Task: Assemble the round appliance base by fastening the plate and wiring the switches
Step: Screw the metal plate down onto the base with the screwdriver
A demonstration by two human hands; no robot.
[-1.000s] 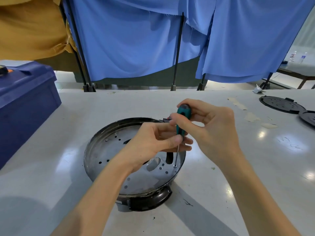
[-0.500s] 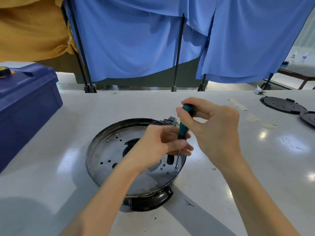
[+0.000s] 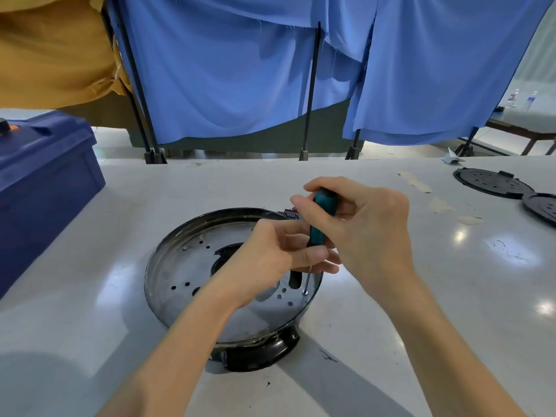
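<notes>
Fastening the plate (image 3: 192, 266): right hand (image 3: 370, 233) fingers clamp the teal screwdriver (image 3: 322, 210), left hand (image 3: 270, 257) fingers pinch its shaft, tip on a screw (image 3: 305, 292) in the round base (image 3: 261, 353) on the worktop (image 3: 421, 326); next probably needs steady upright turning

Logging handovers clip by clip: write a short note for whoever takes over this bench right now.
Right hand grips the screwdriver by its green handle. Left hand pinches it lower down to steady it.
The tip sits on a screw at the near right edge of the metal plate, which lies in the round base on the table.
Done: plate in place, screw in its hole.
Left: tighten this screw, check the other holes, wire the switches. No wiring shows yet.
</notes>
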